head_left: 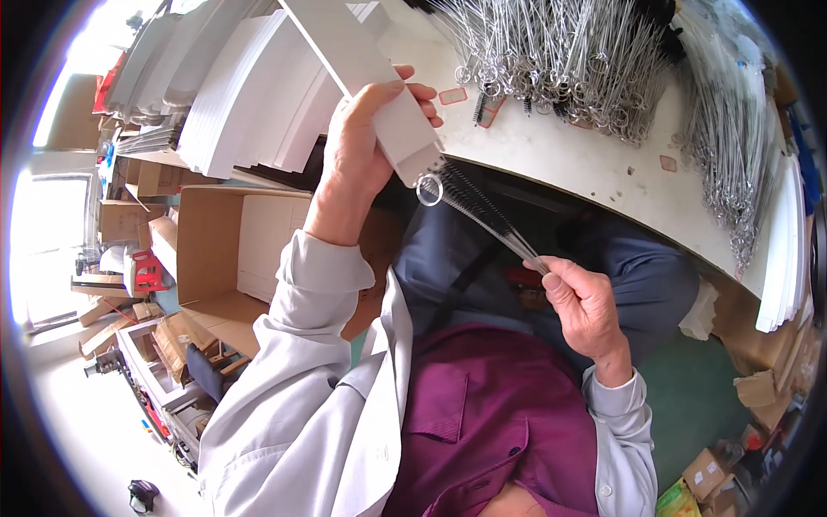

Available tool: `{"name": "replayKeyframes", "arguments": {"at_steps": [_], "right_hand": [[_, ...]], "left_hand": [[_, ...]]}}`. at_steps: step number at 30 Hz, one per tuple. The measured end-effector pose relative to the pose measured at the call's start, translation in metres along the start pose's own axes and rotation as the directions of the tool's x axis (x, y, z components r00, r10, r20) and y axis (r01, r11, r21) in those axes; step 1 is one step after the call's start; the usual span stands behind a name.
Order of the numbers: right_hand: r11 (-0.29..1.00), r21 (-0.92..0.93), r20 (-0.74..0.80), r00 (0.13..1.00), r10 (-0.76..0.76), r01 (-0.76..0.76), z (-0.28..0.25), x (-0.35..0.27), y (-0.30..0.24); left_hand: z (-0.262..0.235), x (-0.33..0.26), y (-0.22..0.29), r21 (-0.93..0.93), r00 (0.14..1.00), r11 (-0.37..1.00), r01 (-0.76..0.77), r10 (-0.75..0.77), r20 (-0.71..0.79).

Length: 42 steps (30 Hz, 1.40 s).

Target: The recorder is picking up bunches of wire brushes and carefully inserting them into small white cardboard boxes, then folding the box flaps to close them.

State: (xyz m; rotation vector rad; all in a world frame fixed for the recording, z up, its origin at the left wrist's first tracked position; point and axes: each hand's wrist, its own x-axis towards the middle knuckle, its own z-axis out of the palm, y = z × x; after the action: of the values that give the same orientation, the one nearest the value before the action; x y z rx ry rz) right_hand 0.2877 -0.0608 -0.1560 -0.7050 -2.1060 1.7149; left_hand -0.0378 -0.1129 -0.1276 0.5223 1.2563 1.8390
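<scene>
A long, narrow white box (403, 121) is gripped in my left hand (351, 142), the fingers wrapped round its sides. Its near end points down toward my lap. My right hand (586, 306) pinches the wire ends of a few thin cleaning brushes (484, 214) with black bristles. Their bristled ends reach the mouth of the box; how far they go in is hidden. A metal ring (429, 189) hangs at that same end of the box.
Large bundles of wire brushes with ring ends (560, 60) lie on the white table (637, 177), and another pile of wires (732, 146) is farther right. Stacked white boxes (250, 95) stand at the left, above an open cardboard carton (207, 250). The table edge curves before my knees.
</scene>
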Motion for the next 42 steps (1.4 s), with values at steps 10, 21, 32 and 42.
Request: {"name": "replayKeyframes", "arguments": {"at_steps": [10,21,32,42], "right_hand": [[0.992,-0.122,-0.017,0.999,-0.045,0.043,-0.005,0.010,0.007],[0.895,-0.424,-0.117,0.971,-0.207,0.140,0.004,0.015,0.005],[0.915,-0.349,-0.130,0.957,-0.260,0.201,-0.003,0.032,0.009],[0.759,-0.615,-0.037,0.954,-0.299,0.214,-0.018,0.022,0.003]], "left_hand": [[0.008,-0.011,-0.010,-0.192,0.994,0.977,0.095,-0.082,0.073],[0.034,-0.029,-0.038,-0.287,0.976,0.938,0.196,-0.216,-0.041],[0.041,-0.025,-0.041,-0.356,0.984,0.923,0.148,-0.174,-0.044],[0.022,-0.017,-0.031,-0.361,0.978,0.919,0.156,-0.195,-0.074]]}}
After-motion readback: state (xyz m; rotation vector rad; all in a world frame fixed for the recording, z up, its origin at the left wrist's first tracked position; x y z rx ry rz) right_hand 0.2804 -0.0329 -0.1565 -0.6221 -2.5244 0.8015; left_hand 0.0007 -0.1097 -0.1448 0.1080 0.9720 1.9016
